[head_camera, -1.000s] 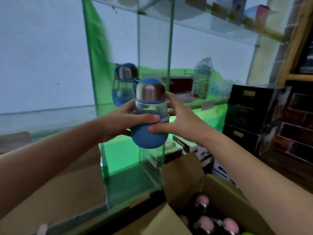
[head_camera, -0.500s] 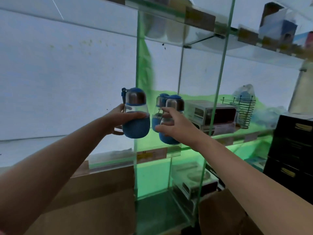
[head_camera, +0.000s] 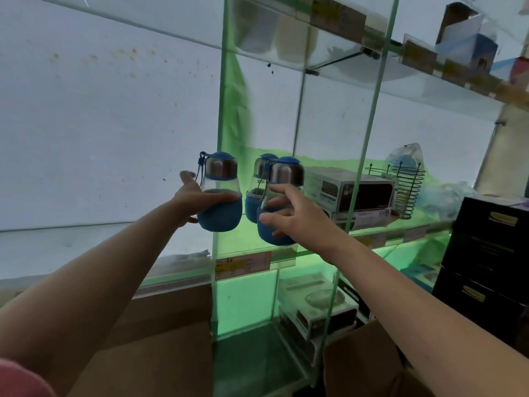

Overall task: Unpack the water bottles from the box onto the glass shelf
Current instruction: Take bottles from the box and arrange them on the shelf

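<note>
Centrally, the left hand [head_camera: 194,200] grips a blue water bottle [head_camera: 219,193] around its lower body, held left of the green glass upright [head_camera: 226,156]. Just right of it, the right hand [head_camera: 294,216], fingers spread and relaxed, touches a second bottle [head_camera: 282,179] standing on the glass shelf [head_camera: 372,233], with a third bottle [head_camera: 259,179] close behind. Further right along the shelf sit boxed appliances [head_camera: 352,193] and a wire basket [head_camera: 408,190]. At lower right a cardboard box [head_camera: 363,359] flap shows, and black cartons [head_camera: 486,253] stack at the right edge.
</note>
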{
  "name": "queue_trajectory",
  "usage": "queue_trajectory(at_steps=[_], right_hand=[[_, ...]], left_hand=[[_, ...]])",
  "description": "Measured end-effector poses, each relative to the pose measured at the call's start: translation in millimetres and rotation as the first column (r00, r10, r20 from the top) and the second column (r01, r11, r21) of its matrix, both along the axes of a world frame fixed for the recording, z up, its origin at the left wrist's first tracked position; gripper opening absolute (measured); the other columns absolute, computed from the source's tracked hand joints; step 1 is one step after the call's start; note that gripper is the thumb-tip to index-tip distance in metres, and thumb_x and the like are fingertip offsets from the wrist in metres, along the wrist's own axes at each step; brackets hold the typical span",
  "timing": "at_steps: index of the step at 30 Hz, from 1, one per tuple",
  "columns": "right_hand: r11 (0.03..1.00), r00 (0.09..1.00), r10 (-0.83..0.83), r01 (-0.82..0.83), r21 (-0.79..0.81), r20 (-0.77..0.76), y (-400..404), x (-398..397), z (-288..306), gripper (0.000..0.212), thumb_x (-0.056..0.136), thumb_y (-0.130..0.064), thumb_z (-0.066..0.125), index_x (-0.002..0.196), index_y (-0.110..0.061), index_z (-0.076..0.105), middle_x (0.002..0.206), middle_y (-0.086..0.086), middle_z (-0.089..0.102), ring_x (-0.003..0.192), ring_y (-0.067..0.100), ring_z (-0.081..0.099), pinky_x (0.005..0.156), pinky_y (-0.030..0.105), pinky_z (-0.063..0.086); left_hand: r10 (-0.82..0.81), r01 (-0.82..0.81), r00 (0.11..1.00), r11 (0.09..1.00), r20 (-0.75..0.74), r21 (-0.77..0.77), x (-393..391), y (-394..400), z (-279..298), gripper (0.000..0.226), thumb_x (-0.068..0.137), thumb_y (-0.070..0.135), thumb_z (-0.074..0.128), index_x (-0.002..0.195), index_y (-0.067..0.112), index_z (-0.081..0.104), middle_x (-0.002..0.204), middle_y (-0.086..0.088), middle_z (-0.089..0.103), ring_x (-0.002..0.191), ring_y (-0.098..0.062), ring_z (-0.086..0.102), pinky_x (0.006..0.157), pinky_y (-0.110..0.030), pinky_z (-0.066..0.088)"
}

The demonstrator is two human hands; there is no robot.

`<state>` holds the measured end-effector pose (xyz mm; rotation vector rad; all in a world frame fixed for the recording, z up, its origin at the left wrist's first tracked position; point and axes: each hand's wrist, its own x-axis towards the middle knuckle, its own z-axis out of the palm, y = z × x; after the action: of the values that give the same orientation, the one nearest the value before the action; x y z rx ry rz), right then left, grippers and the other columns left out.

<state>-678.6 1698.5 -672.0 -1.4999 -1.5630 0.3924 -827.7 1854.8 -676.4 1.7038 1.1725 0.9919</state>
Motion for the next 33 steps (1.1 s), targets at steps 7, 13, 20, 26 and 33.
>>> queue_trajectory(at_steps=[7,13,20,26,33], right_hand=[[0.998,0.999,-0.030,0.031,0.049,-0.030,-31.2,15.0,-8.8,0.049,0.085,-0.020,0.066,0.130,-0.021,0.045,0.104,-0.003,0.056,0.096,0.019,0.061,0.080,0.035,0.057],[0.996,0.987,-0.083,0.088,0.028,-0.137,-74.4,41.2,-34.5,0.051,0.086,-0.019,0.065,0.133,-0.019,0.044,0.108,-0.002,0.057,0.094,0.014,0.061,0.080,0.032,0.056],[0.976,0.955,-0.216,0.214,-0.030,-0.206,-137.5,83.1,-99.7,0.041,0.083,-0.020,0.069,0.117,-0.027,0.047,0.111,-0.005,0.058,0.099,0.015,0.061,0.087,0.037,0.053],[0.918,0.912,-0.378,0.347,-0.191,-0.161,-211.0,130.8,-172.5,0.041,0.081,-0.022,0.070,0.117,-0.029,0.050,0.111,-0.008,0.057,0.097,0.004,0.060,0.087,0.030,0.052],[0.758,0.846,-0.532,0.460,-0.462,-0.030,-293.5,171.9,-243.1,0.049,0.081,-0.020,0.071,0.125,-0.021,0.048,0.122,-0.001,0.053,0.101,0.008,0.057,0.080,0.018,0.048]], left_hand=[[0.249,-0.311,0.943,0.897,0.223,0.314,4.4,-52.4,10.2,0.074,0.067,0.027,0.081,0.123,0.009,0.036,0.128,-0.016,0.034,0.122,-0.031,0.039,0.103,-0.040,0.040],[-0.019,-0.053,0.983,0.920,0.181,0.387,41.6,-126.9,-19.0,0.046,0.072,0.020,0.078,0.104,0.014,0.046,0.097,-0.005,0.053,0.088,-0.019,0.054,0.078,-0.033,0.050],[-0.278,0.250,0.949,0.950,0.145,0.185,117.3,-188.2,-89.9,0.035,0.074,0.017,0.077,0.104,0.013,0.058,0.088,0.001,0.057,0.073,-0.010,0.054,0.066,-0.023,0.045],[-0.500,0.500,0.860,0.866,0.105,0.031,176.9,-233.8,-172.2,0.025,0.076,0.010,0.075,0.097,0.013,0.060,0.075,0.004,0.057,0.055,0.005,0.054,0.052,-0.005,0.043],[-0.768,0.759,0.624,0.640,-0.144,-0.120,224.2,-281.6,-252.6,0.032,0.072,0.024,0.080,0.095,0.026,0.058,0.095,0.002,0.063,0.085,-0.012,0.062,0.086,-0.032,0.054]])
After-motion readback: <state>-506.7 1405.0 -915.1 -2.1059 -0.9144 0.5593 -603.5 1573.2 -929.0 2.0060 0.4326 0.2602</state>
